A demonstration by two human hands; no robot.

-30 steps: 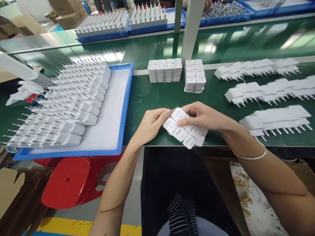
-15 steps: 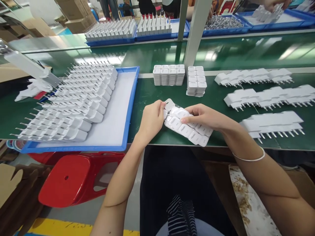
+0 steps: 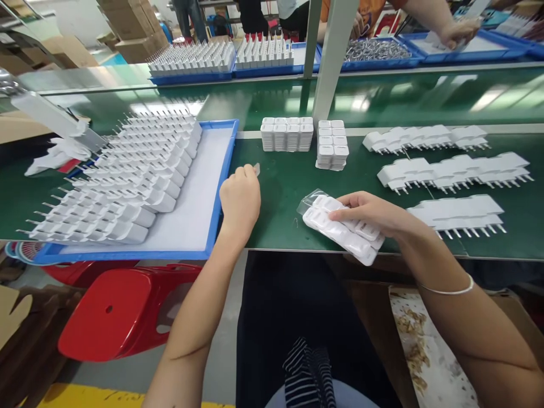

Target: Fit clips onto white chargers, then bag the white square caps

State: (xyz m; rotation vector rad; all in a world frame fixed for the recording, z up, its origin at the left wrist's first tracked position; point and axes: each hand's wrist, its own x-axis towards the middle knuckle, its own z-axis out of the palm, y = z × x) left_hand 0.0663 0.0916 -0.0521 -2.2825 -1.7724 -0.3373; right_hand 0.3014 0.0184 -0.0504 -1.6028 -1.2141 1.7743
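Observation:
My right hand (image 3: 368, 212) grips a clear plastic bag (image 3: 313, 199) of flat white rounded-square pieces (image 3: 340, 231), thumb on top, over the table's front edge. The bag's left end juts out loose and crumpled. My left hand (image 3: 241, 198) is apart from the bag, closed in a fist beside the blue tray's right edge. A small translucent scrap (image 3: 256, 168) pokes out at its fingertips. Behind the hands stand two stacks of similar white pieces, a wider left stack (image 3: 287, 135) and a narrower right stack (image 3: 332, 145).
On the left, a blue-rimmed tray (image 3: 223, 187) holds rows of white parts with metal pins (image 3: 127, 181). Three rows of pinned white parts (image 3: 454, 173) lie on the right. A metal post (image 3: 334, 62) rises behind the stacks. Another person's hand (image 3: 459, 33) works across the table.
My left hand has pulled away leftward from the bag's end, with a small scrap at its fingertips. My right hand has shifted slightly right with the bag, whose left end now hangs loose.

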